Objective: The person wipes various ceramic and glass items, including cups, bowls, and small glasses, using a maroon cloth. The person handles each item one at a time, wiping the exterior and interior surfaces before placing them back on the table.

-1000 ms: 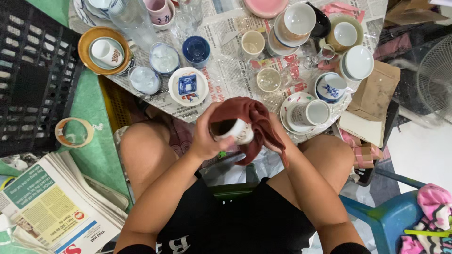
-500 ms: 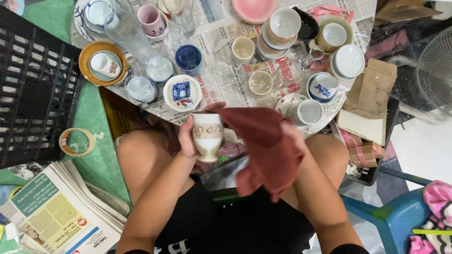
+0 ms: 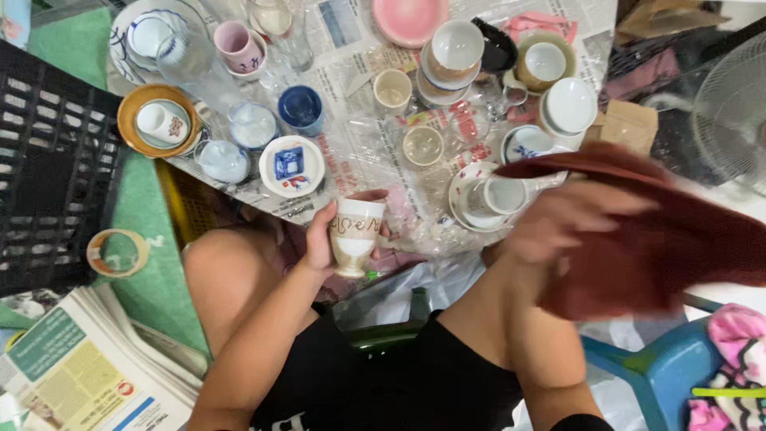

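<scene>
Left grip: left hand point(image 3: 319, 239) is wrapped round a cream ceramic footed cup point(image 3: 355, 236) with brown lettering, fingers closed on its side, thumb at the rim.
Cup position: upright, held above the lap, just off the near edge of the table, mouth facing up.
Right grip: right hand point(image 3: 562, 223) is closed on a dark red cloth point(image 3: 662, 239); the hand is blurred, so finger placement cannot be told.
Cloth position: spread out to the right of the cup, well apart from it, over the right thigh and a blue plastic chair point(image 3: 670, 375).
Table surface: newspaper-covered table point(image 3: 351, 160), crowded with crockery.
Nearest crockery: small white dish with a blue square motif point(image 3: 292, 166) just beyond the left hand; white cup on a patterned saucer point(image 3: 487, 196) between cup and cloth.
Further crockery: dark blue cup point(image 3: 301, 108), pink mug point(image 3: 239, 46), pink plate point(image 3: 409, 17).
Left surroundings: black plastic crate point(image 3: 48, 160), roll of tape point(image 3: 117, 252) on green matting, stack of newspapers point(image 3: 80, 375).
</scene>
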